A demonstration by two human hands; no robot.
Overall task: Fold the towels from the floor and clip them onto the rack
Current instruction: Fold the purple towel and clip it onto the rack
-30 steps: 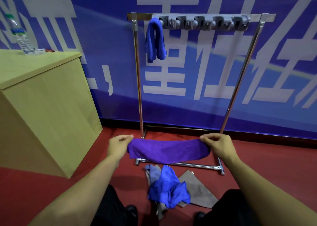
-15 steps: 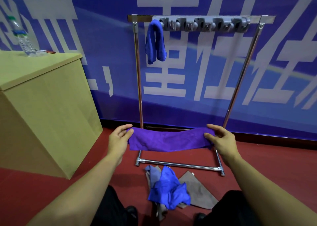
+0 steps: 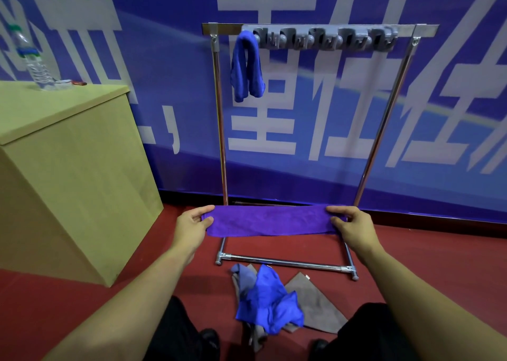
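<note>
A purple towel (image 3: 270, 220), folded into a long flat strip, is stretched level in front of me. My left hand (image 3: 192, 225) pinches its left end and my right hand (image 3: 354, 225) pinches its right end. Behind it stands the metal rack (image 3: 219, 130) with a grey row of clips (image 3: 323, 39) along its top bar. One folded blue towel (image 3: 247, 67) hangs from the leftmost clip. On the red floor between my feet lie a crumpled blue towel (image 3: 270, 304) and grey towels (image 3: 315, 303), partly overlapping.
A light wooden cabinet (image 3: 68, 174) stands at the left with a plastic water bottle (image 3: 33, 58) on top. A blue banner wall (image 3: 329, 155) closes off the back. The rack's base bar (image 3: 285, 262) lies on the floor just beyond the towel pile.
Both hands have lifted the purple towel and carried it farther from me toward the rack's uprights, keeping it stretched flat. The towels on the floor and on the rack have not moved.
</note>
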